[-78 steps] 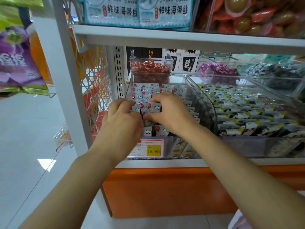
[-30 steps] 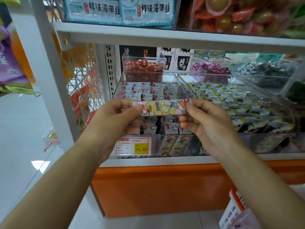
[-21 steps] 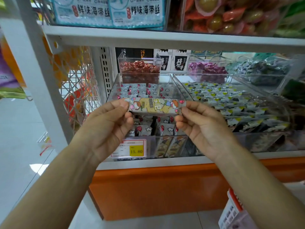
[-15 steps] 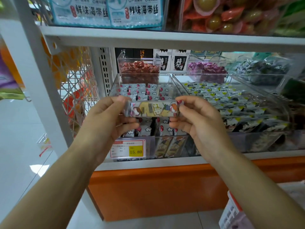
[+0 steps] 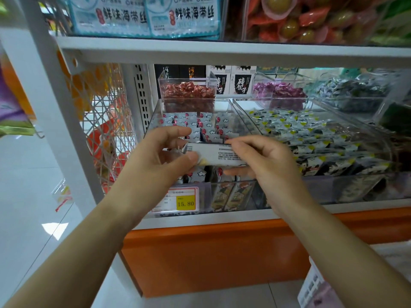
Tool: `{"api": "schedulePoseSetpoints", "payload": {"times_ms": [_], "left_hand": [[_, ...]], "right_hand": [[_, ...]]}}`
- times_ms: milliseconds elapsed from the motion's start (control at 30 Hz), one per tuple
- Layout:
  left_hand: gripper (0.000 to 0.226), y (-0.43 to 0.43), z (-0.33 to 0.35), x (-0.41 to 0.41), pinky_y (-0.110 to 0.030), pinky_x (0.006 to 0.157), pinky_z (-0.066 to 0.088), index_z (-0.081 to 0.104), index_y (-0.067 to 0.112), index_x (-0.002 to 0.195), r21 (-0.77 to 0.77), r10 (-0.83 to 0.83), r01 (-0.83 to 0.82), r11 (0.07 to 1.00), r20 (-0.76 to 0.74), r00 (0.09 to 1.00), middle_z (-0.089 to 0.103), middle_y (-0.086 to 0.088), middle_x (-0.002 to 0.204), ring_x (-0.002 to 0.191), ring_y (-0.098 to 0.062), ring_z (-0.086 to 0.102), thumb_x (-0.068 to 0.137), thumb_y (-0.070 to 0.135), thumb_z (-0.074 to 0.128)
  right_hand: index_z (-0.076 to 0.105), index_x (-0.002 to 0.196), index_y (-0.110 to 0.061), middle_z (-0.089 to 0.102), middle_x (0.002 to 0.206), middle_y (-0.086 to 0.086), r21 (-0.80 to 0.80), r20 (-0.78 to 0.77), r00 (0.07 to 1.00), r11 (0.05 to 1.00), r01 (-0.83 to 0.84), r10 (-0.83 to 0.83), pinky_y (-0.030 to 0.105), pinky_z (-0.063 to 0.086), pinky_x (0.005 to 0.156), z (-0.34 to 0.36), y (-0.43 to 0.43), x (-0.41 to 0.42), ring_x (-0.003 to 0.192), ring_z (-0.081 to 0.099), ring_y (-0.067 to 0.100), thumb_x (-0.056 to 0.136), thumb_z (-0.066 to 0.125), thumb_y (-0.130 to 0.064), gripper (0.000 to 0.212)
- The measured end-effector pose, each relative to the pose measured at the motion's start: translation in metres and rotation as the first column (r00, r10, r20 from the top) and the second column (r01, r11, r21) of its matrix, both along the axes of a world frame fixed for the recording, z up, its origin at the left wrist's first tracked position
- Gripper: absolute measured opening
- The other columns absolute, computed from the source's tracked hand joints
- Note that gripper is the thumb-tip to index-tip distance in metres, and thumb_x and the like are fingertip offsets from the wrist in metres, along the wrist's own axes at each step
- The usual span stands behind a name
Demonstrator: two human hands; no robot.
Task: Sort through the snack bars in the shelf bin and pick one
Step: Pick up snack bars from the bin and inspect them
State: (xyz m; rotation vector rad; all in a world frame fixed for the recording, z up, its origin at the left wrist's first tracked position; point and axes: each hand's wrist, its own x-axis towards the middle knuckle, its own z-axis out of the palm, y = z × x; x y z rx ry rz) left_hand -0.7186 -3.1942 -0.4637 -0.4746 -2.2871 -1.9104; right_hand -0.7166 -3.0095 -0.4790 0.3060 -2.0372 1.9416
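I hold one snack bar (image 5: 214, 154) level in front of the clear shelf bin (image 5: 155, 112), its grey printed back turned towards me. My left hand (image 5: 160, 158) pinches the bar's left end between thumb and fingers. My right hand (image 5: 264, 161) pinches its right end. Behind the bar, the bin holds several rows of the same bars (image 5: 200, 125) in grey wrappers with red and white marks.
A yellow price tag (image 5: 185, 202) reading 15.80 sits on the bin's front. A second clear bin of dark wrapped snacks (image 5: 311, 138) stands to the right. Smaller tubs of red (image 5: 188, 93) and purple sweets (image 5: 279, 91) sit behind. A white basket (image 5: 315, 290) is at bottom right.
Both hands went from digging in the bin to lifting one bar out. The bar has since been turned over, from its colourful cartoon front to its grey printed back.
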Motion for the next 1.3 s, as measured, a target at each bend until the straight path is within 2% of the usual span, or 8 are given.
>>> {"api": "schedulePoseSetpoints", "payload": {"times_ms": [100, 200, 333, 467, 733, 933, 1167, 1300], "left_hand": [[0.039, 0.0031, -0.0010, 0.0010, -0.024, 0.077, 0.055, 0.056, 0.043, 0.110, -0.146, 0.023, -0.038, 0.989, -0.105, 0.994, 0.058, 0.009, 0.106, 0.094, -0.013, 0.062, 0.081, 0.018, 0.067], [0.040, 0.0071, -0.0010, 0.0036, -0.011, 0.076, 0.050, 0.057, 0.042, 0.110, -0.212, 0.003, -0.032, 0.977, -0.138, 0.990, 0.055, 0.010, 0.105, 0.094, -0.004, 0.057, 0.082, 0.015, 0.067], [0.020, 0.0068, -0.0007, 0.0038, -0.018, 0.074, 0.053, 0.064, 0.034, 0.100, -0.194, 0.039, -0.052, 0.980, -0.070, 0.997, 0.064, 0.007, 0.099, 0.089, -0.004, 0.061, 0.081, 0.028, 0.064], [0.009, 0.0043, 0.0007, 0.0017, -0.017, 0.061, 0.051, 0.071, 0.024, 0.077, -0.151, 0.092, -0.094, 0.984, -0.020, 0.996, 0.070, 0.002, 0.078, 0.072, -0.011, 0.064, 0.082, 0.028, 0.064], [0.021, -0.0022, 0.0052, 0.0032, -0.021, 0.054, 0.050, 0.072, 0.019, 0.067, -0.190, 0.116, -0.139, 0.972, -0.124, 0.985, 0.069, -0.001, 0.066, 0.062, -0.020, 0.062, 0.081, 0.031, 0.064], [0.011, -0.0016, 0.0028, 0.0040, -0.014, 0.063, 0.048, 0.066, 0.033, 0.080, -0.287, 0.024, -0.045, 0.957, -0.075, 0.997, 0.067, 0.005, 0.081, 0.073, -0.005, 0.061, 0.073, 0.040, 0.067], [0.013, -0.0008, 0.0007, 0.0013, -0.011, 0.067, 0.050, 0.062, 0.038, 0.083, -0.317, 0.013, -0.061, 0.946, -0.151, 0.988, 0.063, 0.004, 0.094, 0.078, -0.003, 0.060, 0.080, 0.026, 0.067], [0.009, -0.0009, 0.0003, -0.0009, -0.011, 0.056, 0.048, 0.065, 0.032, 0.086, -0.244, 0.085, -0.132, 0.961, -0.196, 0.977, 0.065, 0.004, 0.083, 0.071, -0.004, 0.061, 0.085, 0.023, 0.062]], "right_hand": [[0.071, 0.079, -0.020, 0.067, 0.076, 0.003, 0.044, -0.025, 0.996, 0.995, 0.085, -0.084, 0.032, 0.057, 0.059, 0.0002, 0.0004, -0.0013, 0.074, 0.067, 0.022, 0.089, 0.061, -0.016, 0.014], [0.069, 0.073, -0.018, 0.066, 0.076, 0.015, 0.112, -0.052, 0.988, 0.983, 0.148, -0.143, 0.044, 0.058, 0.064, 0.0005, 0.0013, -0.0026, 0.074, 0.065, 0.029, 0.089, 0.060, -0.018, 0.019], [0.069, 0.072, -0.020, 0.063, 0.062, 0.002, 0.189, -0.126, 0.985, 0.972, 0.139, -0.116, 0.014, 0.047, 0.056, 0.0028, 0.0000, 0.0007, 0.059, 0.059, 0.003, 0.090, 0.060, -0.017, 0.020], [0.068, 0.076, -0.027, 0.065, 0.067, -0.010, 0.269, -0.177, 0.981, 0.956, 0.120, -0.074, 0.015, 0.048, 0.062, 0.0017, -0.0023, 0.0039, 0.066, 0.060, 0.000, 0.089, 0.061, -0.021, 0.016], [0.071, 0.081, -0.025, 0.070, 0.073, -0.014, 0.223, -0.135, 0.991, 0.974, 0.044, -0.014, 0.012, 0.049, 0.064, 0.0009, -0.0029, 0.0038, 0.071, 0.064, -0.001, 0.087, 0.062, -0.022, 0.011], [0.070, 0.079, -0.029, 0.070, 0.075, -0.009, 0.191, -0.061, 0.996, 0.979, 0.071, -0.060, 0.031, 0.056, 0.073, -0.0005, -0.0022, 0.0023, 0.077, 0.066, 0.008, 0.089, 0.060, -0.023, 0.015], [0.069, 0.079, -0.003, 0.071, 0.071, 0.006, -0.126, 0.237, 0.966, 0.989, -0.073, 0.101, 0.031, 0.059, 0.055, 0.0021, 0.0047, -0.0027, 0.072, 0.071, 0.023, 0.089, 0.060, -0.014, 0.017], [0.071, 0.099, -0.011, 0.073, 0.090, 0.003, -0.123, 0.144, 0.972, 0.978, -0.170, 0.187, 0.029, 0.059, 0.072, 0.0015, 0.0062, -0.0032, 0.087, 0.071, 0.019, 0.079, 0.064, -0.024, 0.025]]}}
